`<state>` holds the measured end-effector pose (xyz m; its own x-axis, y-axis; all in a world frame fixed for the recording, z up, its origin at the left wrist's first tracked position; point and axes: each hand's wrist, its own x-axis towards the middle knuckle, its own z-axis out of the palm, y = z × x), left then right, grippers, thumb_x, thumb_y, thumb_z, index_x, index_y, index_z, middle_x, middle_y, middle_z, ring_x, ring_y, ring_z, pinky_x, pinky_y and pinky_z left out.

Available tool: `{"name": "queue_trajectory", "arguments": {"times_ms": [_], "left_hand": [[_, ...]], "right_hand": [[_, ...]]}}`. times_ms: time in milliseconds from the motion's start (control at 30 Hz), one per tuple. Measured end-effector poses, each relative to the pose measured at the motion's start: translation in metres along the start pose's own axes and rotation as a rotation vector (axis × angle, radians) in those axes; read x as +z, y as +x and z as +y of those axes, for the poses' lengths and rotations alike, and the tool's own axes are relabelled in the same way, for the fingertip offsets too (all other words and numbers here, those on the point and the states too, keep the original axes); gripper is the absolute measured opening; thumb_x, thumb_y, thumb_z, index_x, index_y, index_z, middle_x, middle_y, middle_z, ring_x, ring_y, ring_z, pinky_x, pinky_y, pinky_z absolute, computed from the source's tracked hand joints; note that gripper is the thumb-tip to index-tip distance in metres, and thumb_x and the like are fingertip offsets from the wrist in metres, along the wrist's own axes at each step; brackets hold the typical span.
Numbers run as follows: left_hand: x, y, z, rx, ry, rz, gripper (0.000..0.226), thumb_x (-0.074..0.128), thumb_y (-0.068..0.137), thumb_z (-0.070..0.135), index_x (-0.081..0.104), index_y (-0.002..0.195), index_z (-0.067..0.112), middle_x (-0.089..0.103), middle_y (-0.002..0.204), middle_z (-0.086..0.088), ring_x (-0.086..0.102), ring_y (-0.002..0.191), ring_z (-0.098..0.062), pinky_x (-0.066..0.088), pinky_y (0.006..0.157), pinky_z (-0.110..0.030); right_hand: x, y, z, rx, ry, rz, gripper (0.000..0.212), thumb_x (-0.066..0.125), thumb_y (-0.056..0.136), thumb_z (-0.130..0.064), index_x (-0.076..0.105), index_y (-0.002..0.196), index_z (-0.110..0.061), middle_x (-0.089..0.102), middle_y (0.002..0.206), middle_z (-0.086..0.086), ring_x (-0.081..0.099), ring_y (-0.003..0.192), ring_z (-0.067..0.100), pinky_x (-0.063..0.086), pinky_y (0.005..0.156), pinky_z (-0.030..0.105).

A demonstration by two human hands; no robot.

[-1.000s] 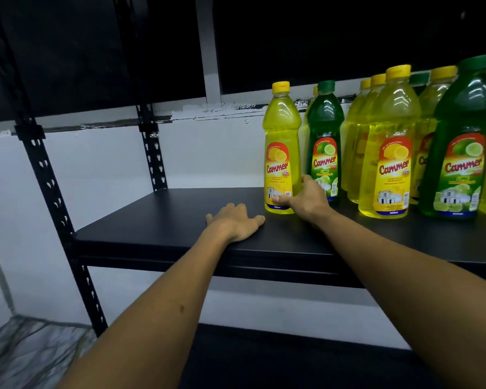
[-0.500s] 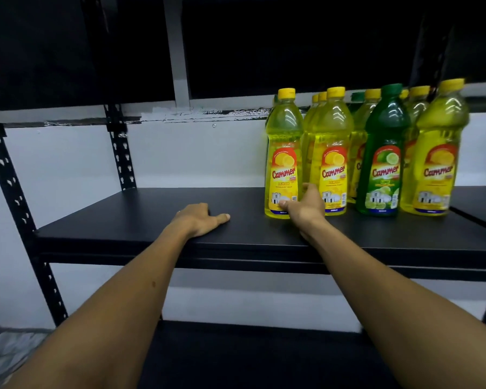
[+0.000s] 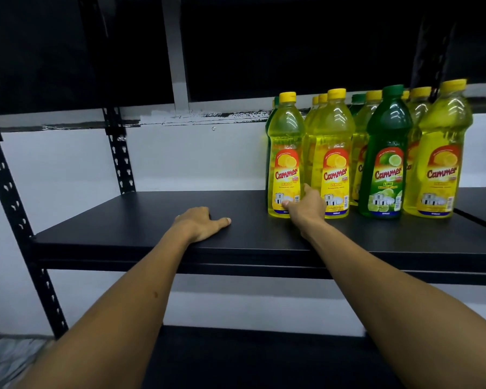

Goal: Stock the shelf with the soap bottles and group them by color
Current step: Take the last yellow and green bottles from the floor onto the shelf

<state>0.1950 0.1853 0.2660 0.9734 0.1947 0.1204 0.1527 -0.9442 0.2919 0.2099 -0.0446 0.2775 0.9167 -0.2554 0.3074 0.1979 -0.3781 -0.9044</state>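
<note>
Soap bottles stand clustered on black shelf [image 3: 152, 220], 2 o'clock. Right hand [image 3: 306, 210] touches base of leftmost yellow bottle [image 3: 285, 164]; grip unclear. One green bottle [image 3: 387, 164] among yellows. Left hand [image 3: 199, 224] rests flat, holding nothing, 10 o'clock.

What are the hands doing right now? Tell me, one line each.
Left hand: open, resting flat on the black shelf, holding nothing.
Right hand: grips the base of the leftmost front yellow bottle.
</note>
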Motion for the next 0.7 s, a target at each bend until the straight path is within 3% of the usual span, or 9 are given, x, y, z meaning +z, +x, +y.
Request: {"name": "queue_trajectory", "arguments": {"times_ms": [200,333,400,467,567,700], "left_hand": [[-0.003,-0.003,0.002,0.008,-0.019,0.006,0.063,0.045,0.086,0.07,0.058,0.114,0.015,0.061,0.116,-0.004,0.057,0.105,-0.024,0.044,0.099,-0.043],[-0.002,-0.004,0.003,0.011,-0.017,0.006,0.065,0.045,0.086,0.07,0.058,0.117,0.014,0.06,0.119,-0.005,0.056,0.108,-0.025,0.044,0.099,-0.043],[-0.002,-0.003,0.003,0.015,-0.006,0.005,0.065,0.045,0.086,0.071,0.058,0.116,0.015,0.061,0.119,-0.005,0.057,0.107,-0.025,0.044,0.098,-0.043],[-0.002,-0.002,0.002,0.016,0.0,0.005,0.064,0.044,0.085,0.072,0.058,0.113,0.016,0.061,0.118,-0.004,0.057,0.104,-0.024,0.045,0.097,-0.043],[-0.001,-0.001,0.001,0.011,0.008,0.007,0.066,0.044,0.085,0.072,0.058,0.116,0.016,0.061,0.119,-0.004,0.057,0.105,-0.025,0.045,0.096,-0.042],[-0.001,0.0,-0.001,0.011,0.013,0.008,0.064,0.044,0.084,0.073,0.058,0.111,0.017,0.061,0.116,-0.004,0.057,0.101,-0.024,0.046,0.094,-0.041]], "right_hand": [[-0.008,0.0,0.003,0.059,0.05,0.05,0.049,0.071,0.089,-0.018,0.054,0.133,-0.006,0.06,0.128,0.013,0.057,0.117,0.029,0.048,0.092,0.037],[-0.028,0.005,0.012,0.025,-0.03,0.227,0.025,0.063,0.091,-0.018,0.064,0.117,-0.016,0.068,0.112,0.009,0.062,0.101,0.027,0.047,0.076,0.032],[-0.042,0.012,0.018,-0.045,-0.11,0.303,0.023,0.064,0.09,-0.018,0.064,0.114,-0.02,0.064,0.109,0.008,0.061,0.101,0.028,0.049,0.076,0.034],[-0.054,0.021,0.024,-0.078,-0.17,0.328,0.034,0.071,0.086,-0.022,0.058,0.117,-0.021,0.055,0.117,0.011,0.054,0.11,0.03,0.05,0.083,0.039],[-0.061,0.03,0.031,-0.006,-0.129,0.276,0.072,0.08,0.078,-0.027,0.04,0.137,-0.017,0.042,0.136,0.014,0.042,0.128,0.032,0.043,0.098,0.042],[-0.055,0.037,0.035,-0.027,-0.031,0.114,0.103,0.088,0.068,-0.031,0.023,0.146,-0.015,0.05,0.136,0.014,0.049,0.125,0.034,0.046,0.1,0.049]]}}
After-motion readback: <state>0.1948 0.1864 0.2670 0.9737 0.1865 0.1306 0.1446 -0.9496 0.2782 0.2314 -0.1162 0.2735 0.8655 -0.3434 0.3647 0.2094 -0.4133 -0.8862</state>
